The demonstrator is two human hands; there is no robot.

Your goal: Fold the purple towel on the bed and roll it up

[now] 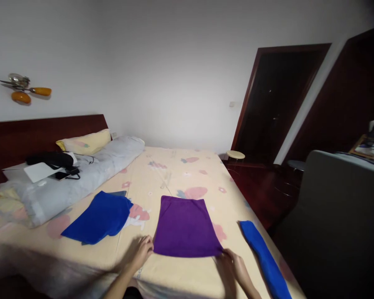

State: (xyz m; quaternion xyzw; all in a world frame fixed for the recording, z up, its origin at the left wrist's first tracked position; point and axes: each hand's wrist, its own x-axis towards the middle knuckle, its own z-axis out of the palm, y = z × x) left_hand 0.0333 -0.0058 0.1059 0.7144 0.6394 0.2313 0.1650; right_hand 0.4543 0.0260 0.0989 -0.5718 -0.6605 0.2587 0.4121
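A purple cloth (187,226) lies spread flat on the bed, its near edge facing me. My left hand (144,249) is closed at the cloth's near left corner, fingers pinched together. At the near right corner, my right hand (233,262) pinches the edge between thumb and fingers. Left of the purple cloth rests a blue cloth (99,218), loosely spread, with a darker edge showing beneath it. A long, narrow folded blue cloth (263,257) lies along the bed's right side, beyond my right hand.
The bed (174,170) has a cream sheet with strawberry prints. A rolled grey-white quilt (112,160) by the headboard carries a black bag (50,159) and a white flat item (40,171). Right of the bed stand a round stool (235,155) and a grey chair back (336,199).
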